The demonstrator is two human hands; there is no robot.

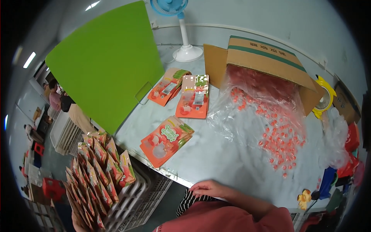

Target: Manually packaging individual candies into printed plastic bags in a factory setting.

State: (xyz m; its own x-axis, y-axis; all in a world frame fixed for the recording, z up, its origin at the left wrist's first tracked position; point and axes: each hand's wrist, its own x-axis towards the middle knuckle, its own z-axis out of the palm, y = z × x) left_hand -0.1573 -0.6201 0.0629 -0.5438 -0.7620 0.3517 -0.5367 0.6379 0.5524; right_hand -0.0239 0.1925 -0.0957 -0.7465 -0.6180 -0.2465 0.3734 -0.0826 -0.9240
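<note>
My right hand (208, 189) rests at the table's front edge, fingers loosely stretched and pressing on nothing I can see. At the lower left, a sliver of my left hand (78, 223) shows beside the filled pouches; its fingers are hidden. Those orange-red candy pouches (94, 170) stand tightly packed, upright, in a grey plastic crate (135, 199) beside the table. On the tabletop lie a near stack of flat pouches (166, 141) and two farther stacks, one printed side (193, 96) with a barcode and one (168, 87) partly fanned.
Small red-and-white wrapped candies (280, 143) spill across the table from a clear plastic bag (262, 89) in an open cardboard box (266, 54). A green board (106, 65) stands at the left. Behind are a blue-and-white fan (187, 52) and a yellow fan (326, 98). Several people work far left.
</note>
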